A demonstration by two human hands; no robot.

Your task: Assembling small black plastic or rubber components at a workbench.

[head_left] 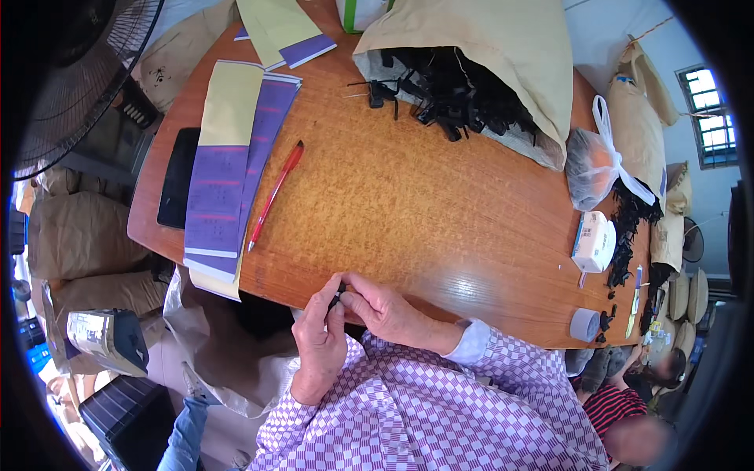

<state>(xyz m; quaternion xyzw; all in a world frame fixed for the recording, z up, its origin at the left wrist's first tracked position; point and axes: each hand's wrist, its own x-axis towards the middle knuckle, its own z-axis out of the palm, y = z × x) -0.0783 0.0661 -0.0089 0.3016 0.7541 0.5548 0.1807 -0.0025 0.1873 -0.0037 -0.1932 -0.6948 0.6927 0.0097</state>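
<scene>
My left hand [318, 337] and my right hand [385, 311] meet at the table's front edge. Between their fingertips they pinch a small black piece [340, 293], mostly covered by the fingers, so its exact kind is hidden. Across the table [353, 212], a large paper sack [503, 47] lies on its side with its mouth toward me. Many similar-looking black pieces with thin strips [452, 94] spill from it onto the wood. A red pen [275, 196] lies to the left of the hands, farther in.
Purple and yellow paper slips [218, 188] overlap a dark phone-like slab [179, 177] at left. On the right are a knotted plastic bag [593, 169], a white box [594, 242], a tape roll [584, 323] and black strips [624, 228]. A fan [86, 71] stands left; other people sit nearby.
</scene>
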